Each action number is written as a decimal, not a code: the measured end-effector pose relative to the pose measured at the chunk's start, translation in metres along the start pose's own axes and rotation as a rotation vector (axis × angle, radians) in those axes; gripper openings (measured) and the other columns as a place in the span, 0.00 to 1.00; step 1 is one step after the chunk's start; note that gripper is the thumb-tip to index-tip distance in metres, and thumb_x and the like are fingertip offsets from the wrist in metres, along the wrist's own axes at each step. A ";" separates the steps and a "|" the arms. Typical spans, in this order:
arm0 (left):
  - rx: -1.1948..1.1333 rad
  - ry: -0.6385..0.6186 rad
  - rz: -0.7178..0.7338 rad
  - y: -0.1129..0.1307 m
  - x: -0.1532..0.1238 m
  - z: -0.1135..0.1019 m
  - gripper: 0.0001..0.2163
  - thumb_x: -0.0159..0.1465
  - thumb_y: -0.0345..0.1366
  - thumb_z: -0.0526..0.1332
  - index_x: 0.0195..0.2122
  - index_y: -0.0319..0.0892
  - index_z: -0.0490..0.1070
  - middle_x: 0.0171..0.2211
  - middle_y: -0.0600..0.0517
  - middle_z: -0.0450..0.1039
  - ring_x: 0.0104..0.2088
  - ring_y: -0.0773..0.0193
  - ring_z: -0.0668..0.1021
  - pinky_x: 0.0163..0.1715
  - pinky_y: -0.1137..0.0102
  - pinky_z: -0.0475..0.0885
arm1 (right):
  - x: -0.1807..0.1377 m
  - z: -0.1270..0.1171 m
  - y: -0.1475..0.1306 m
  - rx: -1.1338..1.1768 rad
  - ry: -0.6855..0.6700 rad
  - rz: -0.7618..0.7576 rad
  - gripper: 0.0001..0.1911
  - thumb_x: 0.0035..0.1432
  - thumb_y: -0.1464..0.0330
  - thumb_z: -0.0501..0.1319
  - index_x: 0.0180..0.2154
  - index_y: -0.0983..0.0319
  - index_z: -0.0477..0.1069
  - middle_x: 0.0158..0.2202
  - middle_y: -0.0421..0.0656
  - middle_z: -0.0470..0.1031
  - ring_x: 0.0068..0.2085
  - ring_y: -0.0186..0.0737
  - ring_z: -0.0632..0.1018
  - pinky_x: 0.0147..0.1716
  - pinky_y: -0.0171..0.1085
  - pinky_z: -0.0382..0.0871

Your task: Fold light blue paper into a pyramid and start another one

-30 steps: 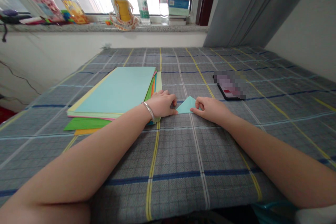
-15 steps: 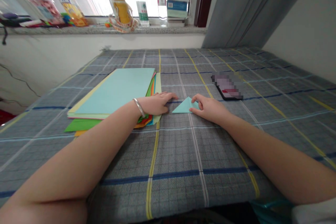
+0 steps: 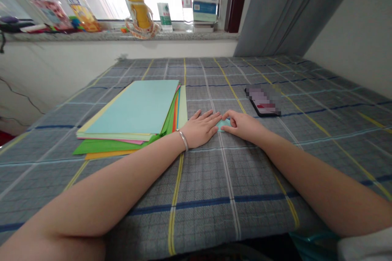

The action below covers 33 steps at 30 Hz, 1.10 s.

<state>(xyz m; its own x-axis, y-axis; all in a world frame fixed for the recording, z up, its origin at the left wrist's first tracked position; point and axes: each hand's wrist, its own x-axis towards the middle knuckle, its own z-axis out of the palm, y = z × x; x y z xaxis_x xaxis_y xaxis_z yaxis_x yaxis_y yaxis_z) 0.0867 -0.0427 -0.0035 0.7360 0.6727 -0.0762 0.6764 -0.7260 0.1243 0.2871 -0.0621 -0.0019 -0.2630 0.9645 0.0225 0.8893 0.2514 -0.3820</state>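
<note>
A small light-blue folded paper (image 3: 223,124) lies on the checked cloth between my hands. My left hand (image 3: 200,128), with a silver bangle at the wrist, rests flat with its fingers stretched over the paper's left part, which it hides. At the paper's right side, my right hand (image 3: 243,125) pinches it between thumb and curled index finger. Left of my left hand lies a stack of coloured paper sheets (image 3: 134,106), a light-blue one on top and green and orange ones sticking out below.
The grey checked cloth (image 3: 202,179) covers the table. A phone (image 3: 263,102) lies beyond my right hand. On the window sill (image 3: 110,35) stand a yellow cup (image 3: 141,12), a tall bottle (image 3: 78,2) and several boxes. A grey curtain (image 3: 275,12) hangs at the right.
My left hand has moved right from beside the stack onto the folded paper, covering its left point. My right hand keeps its pinch in about the same place.
</note>
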 end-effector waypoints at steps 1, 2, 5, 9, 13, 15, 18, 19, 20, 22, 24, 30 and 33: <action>0.009 0.010 -0.015 0.001 0.000 0.000 0.25 0.73 0.42 0.39 0.69 0.43 0.44 0.70 0.50 0.45 0.70 0.55 0.48 0.66 0.50 0.41 | 0.000 0.000 0.000 -0.018 0.002 -0.002 0.16 0.58 0.57 0.60 0.45 0.57 0.69 0.27 0.37 0.72 0.27 0.35 0.69 0.25 0.35 0.53; 0.020 0.027 -0.027 0.002 0.001 0.001 0.25 0.73 0.43 0.39 0.69 0.43 0.46 0.70 0.50 0.47 0.70 0.54 0.49 0.66 0.50 0.41 | 0.000 -0.001 0.001 -0.040 0.008 -0.003 0.16 0.58 0.57 0.60 0.45 0.57 0.69 0.27 0.37 0.72 0.27 0.35 0.69 0.25 0.35 0.52; 0.053 0.094 -0.045 0.006 0.004 0.004 0.24 0.73 0.44 0.40 0.68 0.45 0.50 0.68 0.49 0.52 0.68 0.53 0.54 0.66 0.49 0.44 | 0.001 -0.001 0.003 -0.065 0.013 -0.013 0.16 0.58 0.55 0.60 0.45 0.56 0.70 0.27 0.36 0.71 0.27 0.34 0.69 0.25 0.35 0.51; 0.069 0.108 -0.028 0.006 0.010 0.004 0.24 0.72 0.45 0.45 0.66 0.43 0.54 0.66 0.46 0.57 0.67 0.51 0.57 0.65 0.50 0.47 | 0.006 -0.003 0.008 0.003 -0.034 -0.005 0.18 0.54 0.55 0.64 0.44 0.56 0.69 0.28 0.36 0.72 0.27 0.34 0.70 0.25 0.34 0.52; 0.081 0.105 0.016 0.003 0.013 -0.002 0.24 0.70 0.46 0.49 0.65 0.42 0.56 0.63 0.45 0.61 0.65 0.52 0.60 0.64 0.51 0.49 | 0.012 -0.007 0.011 0.048 -0.070 0.014 0.18 0.51 0.57 0.66 0.42 0.56 0.69 0.27 0.35 0.71 0.27 0.35 0.69 0.24 0.34 0.53; 0.087 0.098 0.018 0.002 0.013 -0.005 0.25 0.70 0.45 0.49 0.65 0.41 0.56 0.63 0.44 0.61 0.65 0.52 0.60 0.64 0.53 0.49 | 0.013 -0.009 0.011 0.055 -0.089 0.021 0.16 0.50 0.59 0.67 0.39 0.57 0.68 0.26 0.35 0.70 0.27 0.34 0.69 0.24 0.34 0.54; 0.084 0.063 0.007 0.002 0.013 -0.008 0.25 0.69 0.45 0.51 0.65 0.41 0.56 0.64 0.45 0.60 0.64 0.51 0.60 0.64 0.55 0.51 | 0.013 -0.012 0.010 0.046 -0.126 0.040 0.12 0.50 0.61 0.67 0.31 0.58 0.67 0.27 0.37 0.70 0.27 0.34 0.69 0.25 0.34 0.56; 0.082 0.056 0.005 0.001 0.013 -0.009 0.25 0.69 0.46 0.52 0.65 0.42 0.56 0.64 0.45 0.60 0.64 0.51 0.61 0.63 0.55 0.52 | 0.013 -0.013 0.010 0.038 -0.140 0.050 0.11 0.50 0.62 0.67 0.30 0.59 0.67 0.26 0.37 0.71 0.27 0.35 0.69 0.25 0.35 0.56; 0.081 0.054 0.004 0.000 0.013 -0.010 0.26 0.69 0.46 0.52 0.65 0.43 0.57 0.64 0.46 0.60 0.63 0.51 0.61 0.62 0.56 0.54 | 0.012 -0.014 0.010 0.028 -0.152 0.058 0.11 0.50 0.62 0.67 0.28 0.59 0.67 0.26 0.37 0.71 0.27 0.35 0.69 0.25 0.35 0.56; 0.084 0.059 0.002 -0.001 0.012 -0.011 0.26 0.68 0.47 0.53 0.65 0.44 0.57 0.63 0.46 0.61 0.62 0.50 0.62 0.60 0.56 0.56 | 0.011 -0.018 0.009 -0.003 -0.170 0.073 0.11 0.50 0.62 0.67 0.27 0.59 0.67 0.25 0.37 0.70 0.27 0.36 0.70 0.25 0.35 0.56; 0.087 0.057 0.004 -0.004 0.011 -0.013 0.26 0.67 0.47 0.54 0.65 0.46 0.57 0.63 0.47 0.62 0.61 0.49 0.62 0.60 0.55 0.57 | 0.010 -0.020 0.010 -0.028 -0.181 0.083 0.11 0.50 0.62 0.67 0.27 0.59 0.67 0.25 0.37 0.71 0.27 0.36 0.70 0.25 0.36 0.56; 0.080 0.004 -0.004 -0.013 0.007 -0.018 0.27 0.66 0.45 0.57 0.66 0.50 0.56 0.65 0.48 0.58 0.62 0.47 0.60 0.61 0.53 0.55 | 0.009 -0.023 0.022 -0.038 -0.199 0.122 0.12 0.49 0.61 0.68 0.26 0.59 0.67 0.25 0.37 0.72 0.27 0.35 0.70 0.24 0.35 0.57; 0.072 -0.031 -0.037 -0.019 0.006 -0.020 0.28 0.65 0.45 0.58 0.66 0.53 0.55 0.67 0.48 0.54 0.65 0.44 0.57 0.62 0.50 0.53 | 0.010 -0.025 0.028 -0.041 -0.227 0.148 0.13 0.49 0.61 0.68 0.26 0.59 0.66 0.24 0.37 0.72 0.26 0.35 0.70 0.23 0.35 0.56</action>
<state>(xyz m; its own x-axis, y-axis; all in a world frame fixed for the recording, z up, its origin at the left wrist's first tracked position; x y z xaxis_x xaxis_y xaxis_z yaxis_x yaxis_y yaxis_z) 0.0777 -0.0221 0.0136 0.7101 0.6954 -0.1105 0.7027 -0.7097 0.0495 0.3190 -0.0435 0.0104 -0.2018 0.9495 -0.2403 0.9376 0.1164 -0.3277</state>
